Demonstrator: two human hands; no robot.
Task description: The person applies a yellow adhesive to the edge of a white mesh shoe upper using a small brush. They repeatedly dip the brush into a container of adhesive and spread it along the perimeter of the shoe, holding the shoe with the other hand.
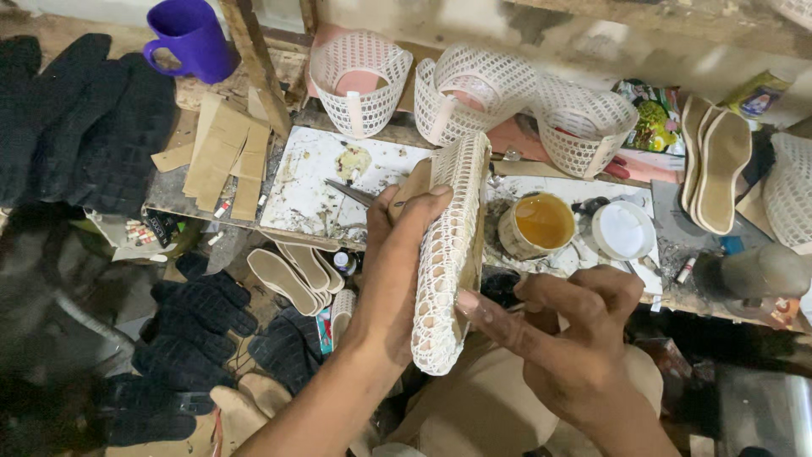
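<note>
Looks like mid-lasting: left hand (397,279) has a closed grip round the white mesh upper (448,254) on its form, above the lap, in front of the counter (313,182). Right hand (575,338) pinches the edge w/ forefinger out, prob pressing it down. Glue pot (541,224) sits just behind.

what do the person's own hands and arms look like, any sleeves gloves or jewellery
Both are bare. The left hand has no glove, ring or watch that shows, and its forearm is uncovered down to the frame edge, with no sleeve. A small dark mark sits on the thumb side near the top. The right hand is likewise ungloved and ringless, its wrist bare with no band or cuff in view.
</note>
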